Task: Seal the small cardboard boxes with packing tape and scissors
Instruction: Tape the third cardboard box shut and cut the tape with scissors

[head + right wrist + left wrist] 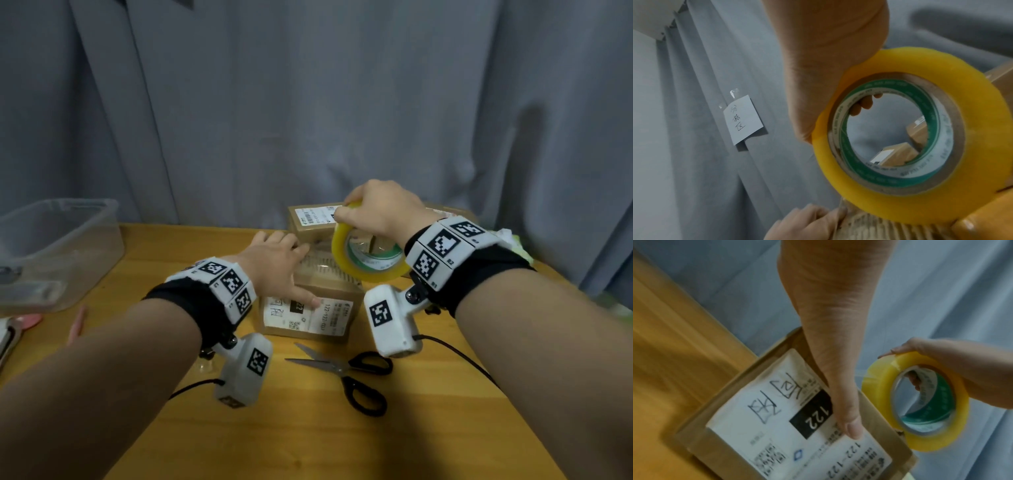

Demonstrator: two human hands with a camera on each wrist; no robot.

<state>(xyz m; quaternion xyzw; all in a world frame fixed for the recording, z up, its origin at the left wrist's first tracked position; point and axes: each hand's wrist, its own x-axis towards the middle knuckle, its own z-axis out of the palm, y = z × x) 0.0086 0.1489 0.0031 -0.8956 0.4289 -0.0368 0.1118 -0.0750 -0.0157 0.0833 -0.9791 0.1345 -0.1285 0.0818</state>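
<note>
**Desk:** What are you seeing on the table?

**Me:** On my head view a small brown cardboard box with a white shipping label (310, 313) sits mid-way across the wooden table (428, 438). My left hand (277, 270) lies over the top of it, fingers fairly straight, and the thumb (851, 426) presses flat on the label on the near face. That grip is spread open, pressing rather than clasping.

**Desk:** And the right?

**Me:** My right hand (383, 209) grips the yellowish roll of clear packing tape with a green-printed core (368, 257). The fingers pass through the core and the thumb sits on the outer rim, so that grip is closed round the roll. The roll hangs tilted just above the right far edge of the box. On the right wrist view a thin clear strip seems to run from the roll down to the box top by my left fingers, though it is blurred.

**Desk:** Scissors?

**Me:** The black-handled scissors (346, 371) lie on the table just in front of the box, blades parted, touched by neither hand.

**Desk:** Anything else?

**Me:** A second labelled brown cardboard box (308, 219) stands behind the first, against the grey curtain (308, 102). A clear plastic tub (58, 253) is at the far left. A handwritten paper note (744, 119) is taped to the curtain.
</note>
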